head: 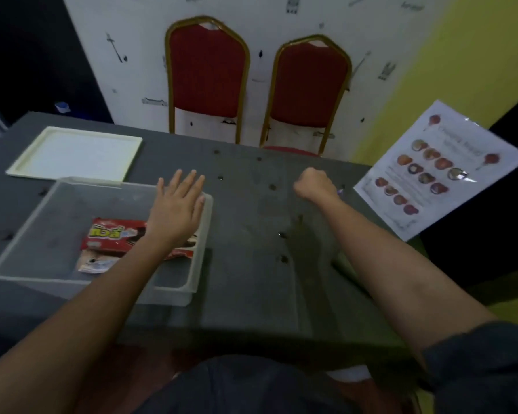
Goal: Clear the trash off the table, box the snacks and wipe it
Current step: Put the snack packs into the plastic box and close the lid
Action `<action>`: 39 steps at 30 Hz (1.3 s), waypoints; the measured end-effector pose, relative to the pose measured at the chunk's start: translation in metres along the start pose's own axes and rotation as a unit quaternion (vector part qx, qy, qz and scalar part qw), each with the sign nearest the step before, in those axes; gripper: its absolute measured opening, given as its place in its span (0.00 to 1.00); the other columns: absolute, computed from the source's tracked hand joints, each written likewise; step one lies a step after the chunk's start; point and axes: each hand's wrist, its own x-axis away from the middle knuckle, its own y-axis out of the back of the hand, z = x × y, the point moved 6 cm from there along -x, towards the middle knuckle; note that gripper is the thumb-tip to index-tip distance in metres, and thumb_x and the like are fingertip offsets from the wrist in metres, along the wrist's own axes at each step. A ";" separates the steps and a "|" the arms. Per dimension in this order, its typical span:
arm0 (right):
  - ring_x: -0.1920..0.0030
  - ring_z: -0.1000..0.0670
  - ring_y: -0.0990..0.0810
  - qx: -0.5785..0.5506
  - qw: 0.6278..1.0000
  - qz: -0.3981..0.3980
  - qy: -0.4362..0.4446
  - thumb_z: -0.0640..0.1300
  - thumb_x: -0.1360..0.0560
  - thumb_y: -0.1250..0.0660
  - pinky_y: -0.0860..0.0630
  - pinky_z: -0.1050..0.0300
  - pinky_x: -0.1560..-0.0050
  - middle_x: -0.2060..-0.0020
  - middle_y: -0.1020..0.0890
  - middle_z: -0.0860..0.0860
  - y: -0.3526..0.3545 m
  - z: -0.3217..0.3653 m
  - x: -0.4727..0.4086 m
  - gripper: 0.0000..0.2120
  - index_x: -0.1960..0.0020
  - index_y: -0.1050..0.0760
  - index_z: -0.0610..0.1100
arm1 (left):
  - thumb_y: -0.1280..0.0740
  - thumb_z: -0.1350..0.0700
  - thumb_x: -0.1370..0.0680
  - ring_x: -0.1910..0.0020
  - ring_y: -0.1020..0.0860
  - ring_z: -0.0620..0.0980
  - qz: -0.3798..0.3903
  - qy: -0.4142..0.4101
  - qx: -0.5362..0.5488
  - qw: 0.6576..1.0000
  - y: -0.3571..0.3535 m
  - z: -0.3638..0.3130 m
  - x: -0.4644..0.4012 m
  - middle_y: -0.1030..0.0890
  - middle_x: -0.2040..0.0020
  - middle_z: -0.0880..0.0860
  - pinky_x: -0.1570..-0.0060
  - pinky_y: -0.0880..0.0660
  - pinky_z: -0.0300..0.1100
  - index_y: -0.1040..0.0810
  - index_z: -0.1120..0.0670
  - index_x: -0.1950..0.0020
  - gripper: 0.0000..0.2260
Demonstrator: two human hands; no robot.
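Head view: left hand (177, 204) lies flat over the clear box (21, 258), likely steadying it, while the right hand (314, 186) is clenched around something small on the table (251, 288), presumably trash.

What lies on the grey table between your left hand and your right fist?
Head view: only bare grey tabletop with small dark spots between left hand and right fist.

Two red chairs (308, 82) stand against a white wall (138, 55), yellow wall (461, 61) rightward.
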 end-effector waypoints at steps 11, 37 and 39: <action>0.41 0.41 0.27 0.143 0.990 -0.002 -0.022 0.46 0.25 0.33 0.26 0.46 0.42 0.40 0.28 0.41 -0.024 -0.128 -0.059 0.21 0.34 0.32 0.44 | 0.32 0.69 0.29 0.44 0.25 0.61 -0.035 0.047 -0.028 0.998 -0.003 -0.024 -0.012 0.20 0.51 0.59 0.29 0.49 0.63 0.24 0.58 0.49 0.11; 0.60 0.49 0.22 0.114 0.991 -0.045 0.046 0.45 0.25 0.30 0.24 0.54 0.62 0.60 0.21 0.47 0.000 -0.078 -0.092 0.07 0.50 0.21 0.44 | 0.43 0.56 0.20 0.24 0.46 0.54 0.010 0.081 -0.067 0.994 -0.002 0.000 -0.024 0.39 0.24 0.53 0.26 0.53 0.56 0.41 0.51 0.25 0.23; 0.60 0.51 0.21 0.002 0.993 -0.058 0.099 0.50 0.27 0.28 0.24 0.56 0.62 0.60 0.19 0.50 0.019 -0.037 -0.078 0.10 0.51 0.19 0.44 | 0.45 0.58 0.20 0.23 0.50 0.55 0.025 0.111 -0.080 0.990 0.008 0.024 -0.013 0.44 0.23 0.54 0.26 0.54 0.57 0.46 0.51 0.24 0.25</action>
